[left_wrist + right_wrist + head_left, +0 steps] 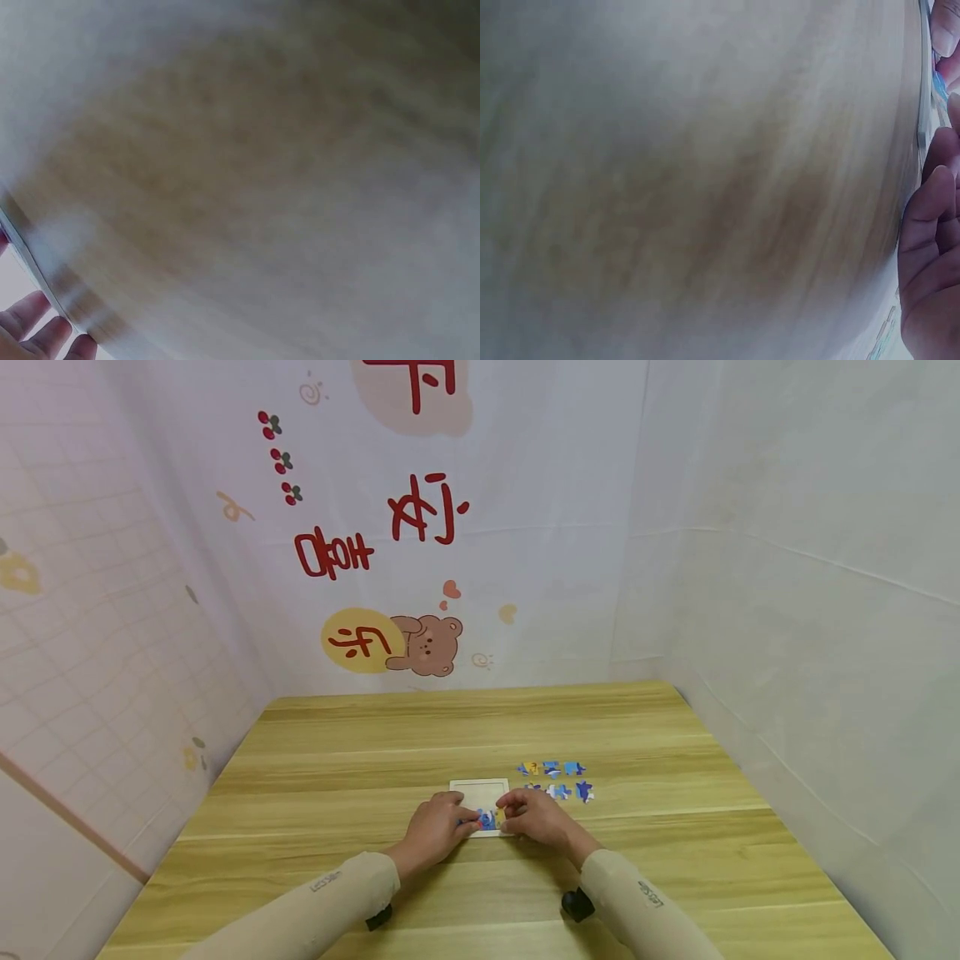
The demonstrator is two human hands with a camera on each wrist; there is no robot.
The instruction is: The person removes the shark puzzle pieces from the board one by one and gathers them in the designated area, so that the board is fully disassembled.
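Observation:
A shallow white puzzle frame [480, 782] lies on the table, with blue jigsaw pieces [487, 821] along its near edge. My left hand [435, 828] rests over the frame's left side, its index finger extended onto the pieces. In the left wrist view, the fingertips [51, 334] of that hand show beside the frame's edge. Between thumb and fingers, my right hand [542, 818] pinches a yellow puzzle piece [500, 816] at the near right corner of the frame. The right wrist view catches the right hand [934, 255] with curled fingers, partly cut off.
Several loose blue, white and yellow jigsaw pieces [574, 768] lie in two rows right of the frame, the nearer row partly behind my right hand. The wood-grain table [337, 760] meets printed cloth walls [540, 568] at the back and sides.

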